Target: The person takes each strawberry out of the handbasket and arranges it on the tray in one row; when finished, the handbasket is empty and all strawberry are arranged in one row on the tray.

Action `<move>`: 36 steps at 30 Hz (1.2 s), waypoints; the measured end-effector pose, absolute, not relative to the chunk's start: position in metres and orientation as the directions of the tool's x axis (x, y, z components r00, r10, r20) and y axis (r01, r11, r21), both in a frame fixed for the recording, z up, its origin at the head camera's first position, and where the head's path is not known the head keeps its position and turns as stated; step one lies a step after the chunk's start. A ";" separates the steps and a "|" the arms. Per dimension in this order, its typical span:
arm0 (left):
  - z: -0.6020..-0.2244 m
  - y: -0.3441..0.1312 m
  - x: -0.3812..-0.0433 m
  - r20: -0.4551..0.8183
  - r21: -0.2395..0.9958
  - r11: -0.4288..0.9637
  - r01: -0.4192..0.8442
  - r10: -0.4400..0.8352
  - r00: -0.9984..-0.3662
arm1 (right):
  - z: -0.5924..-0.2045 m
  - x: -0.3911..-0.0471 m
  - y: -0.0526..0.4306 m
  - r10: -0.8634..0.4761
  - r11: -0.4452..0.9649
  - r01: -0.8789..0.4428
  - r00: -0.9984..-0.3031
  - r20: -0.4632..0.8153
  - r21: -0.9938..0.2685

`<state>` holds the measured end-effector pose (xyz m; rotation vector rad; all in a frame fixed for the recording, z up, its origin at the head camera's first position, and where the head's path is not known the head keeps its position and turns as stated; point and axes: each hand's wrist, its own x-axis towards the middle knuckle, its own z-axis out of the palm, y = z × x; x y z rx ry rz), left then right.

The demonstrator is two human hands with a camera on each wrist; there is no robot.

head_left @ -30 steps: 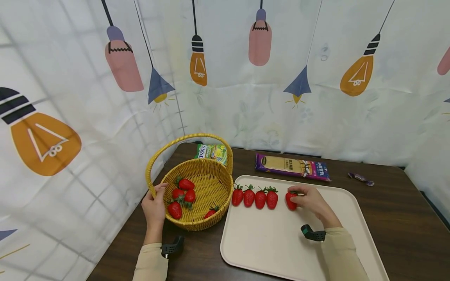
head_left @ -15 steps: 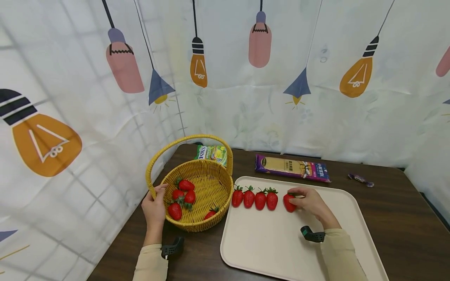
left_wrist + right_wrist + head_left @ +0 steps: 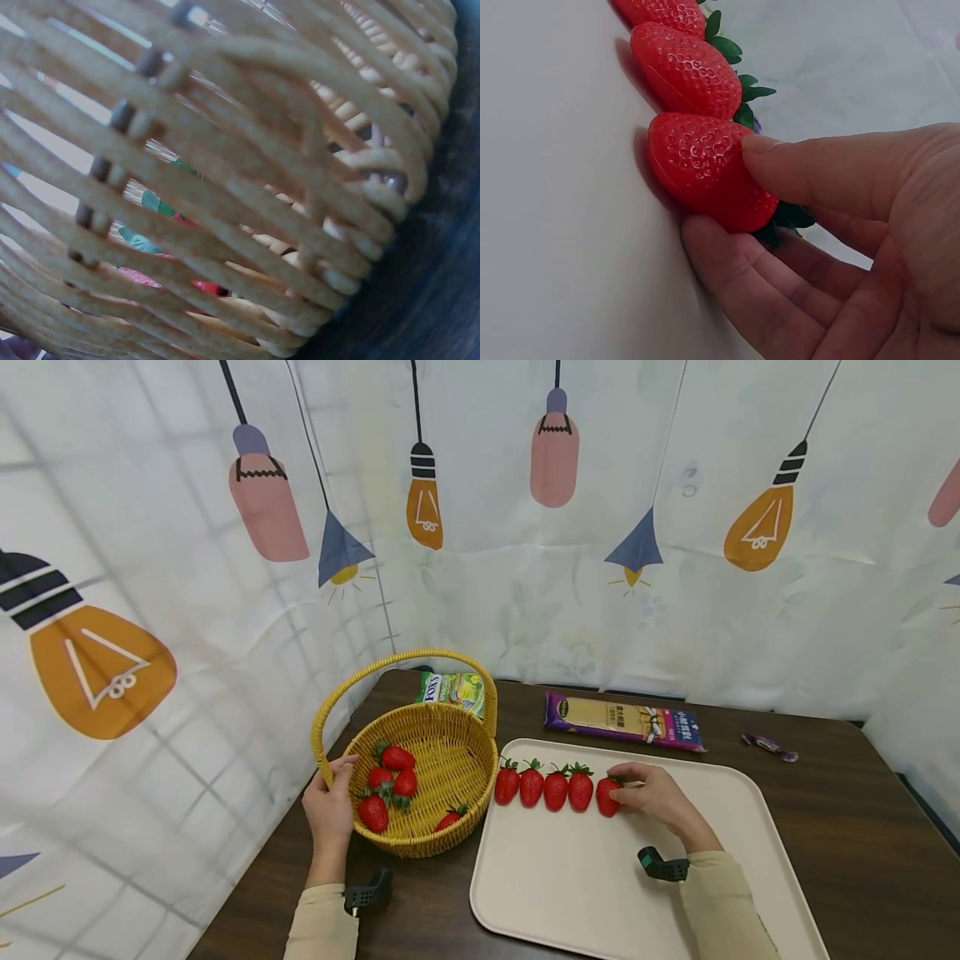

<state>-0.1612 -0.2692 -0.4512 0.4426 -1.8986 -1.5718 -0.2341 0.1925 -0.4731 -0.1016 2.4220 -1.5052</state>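
Note:
My right hand (image 3: 660, 797) pinches a red strawberry (image 3: 608, 799) on the beige tray (image 3: 570, 885). In the right wrist view the thumb lies on the upper side of this strawberry (image 3: 701, 161), with fingertips under its other side near the green leaves. It stands at the right end of a row of several strawberries (image 3: 556, 792), leaf ends pointing away. At left, my left hand (image 3: 330, 806) holds the rim of a yellow wicker basket (image 3: 411, 845) beside its handle. Several strawberries (image 3: 372, 812) lie inside. The left wrist view shows only weave (image 3: 247, 206), with red and green behind it.
Behind the basket lies a green candy bag (image 3: 457, 689). A purple pasta packet (image 3: 622, 718) sits beyond the tray, and a small wrapped candy (image 3: 770, 747) lies to its right. A patterned curtain (image 3: 480, 593) closes off the back and left of the dark table (image 3: 862, 827).
My right hand has slid the pinched strawberry leftward across the tray, closing most of the gap to the row. The left hand and basket have stayed in place.

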 end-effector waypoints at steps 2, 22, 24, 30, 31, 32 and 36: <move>-0.445 -0.266 -0.157 0.256 0.961 0.245 0.129 -0.611 -0.749 | -0.473 -0.234 0.192 -0.215 0.455 0.088 -0.955 -0.205 -0.886; -0.462 -0.273 -0.166 0.282 0.954 0.265 0.142 -0.627 -0.726 | -0.471 -0.239 0.199 -0.132 0.488 0.023 -0.986 -0.100 -0.873; -0.453 -0.269 -0.162 0.272 0.957 0.256 0.138 -0.623 -0.734 | -0.468 -0.238 0.200 -0.124 0.473 0.027 -0.987 -0.097 -0.881; -0.440 -0.263 -0.154 0.252 0.963 0.239 0.128 -0.614 -0.748 | -0.447 -0.233 0.197 -0.156 0.363 -0.002 -0.986 -0.058 -0.932; -0.440 -0.264 -0.155 0.249 0.964 0.234 0.128 -0.613 -0.749 | -0.443 -0.231 0.195 -0.163 0.351 -0.010 -0.985 -0.050 -0.936; -0.440 -0.263 -0.155 0.246 0.964 0.233 0.126 -0.613 -0.751 | -0.439 -0.230 0.193 -0.167 0.339 -0.016 -0.985 -0.043 -0.941; -0.440 -0.262 -0.155 0.237 0.967 0.221 0.125 -0.613 -0.753 | -0.430 -0.224 0.178 -0.203 0.301 -0.033 -0.979 -0.031 -0.953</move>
